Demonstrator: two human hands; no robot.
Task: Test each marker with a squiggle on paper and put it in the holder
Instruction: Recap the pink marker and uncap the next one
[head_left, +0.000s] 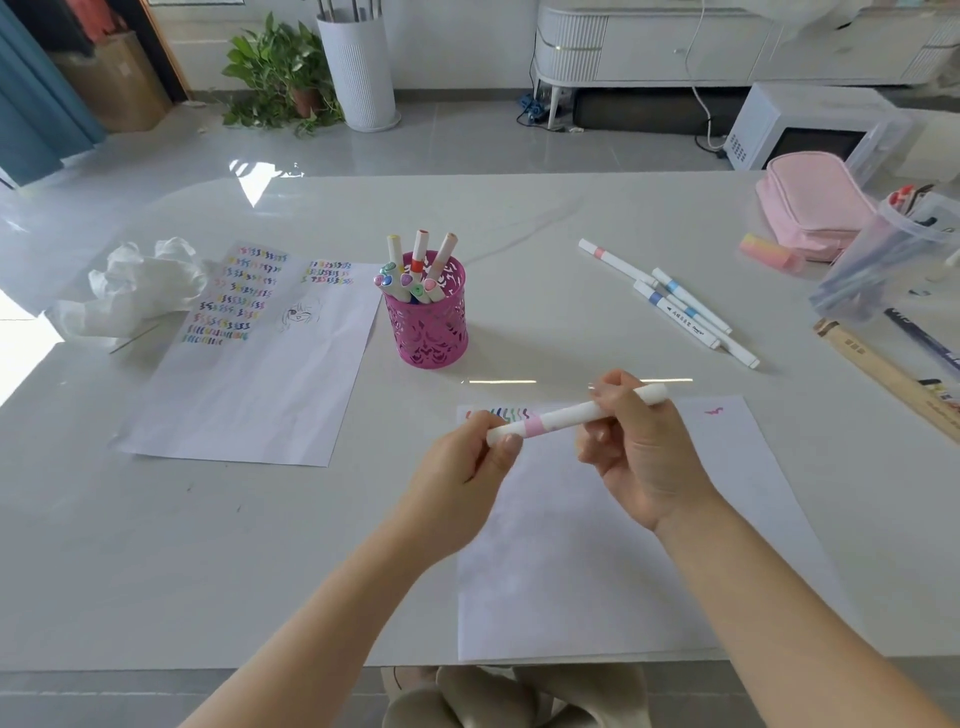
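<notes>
White marker (563, 415) with a pink band was held level above the paper (597, 545), both caps on. Left hand (467, 467) fingers pinched its left cap end; right hand (631, 447) fingers gripped the barrel near the right end. Pink holder (428, 322) stood on the surface (208, 571), holding several markers. Four markers (675, 306) lay right of it, well apart. Barrel print too blurred to read.

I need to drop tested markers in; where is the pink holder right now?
In the head view, the pink holder stands upright at the table's centre, beyond both hands, just right of the squiggle-covered paper and left of the loose markers.
</notes>
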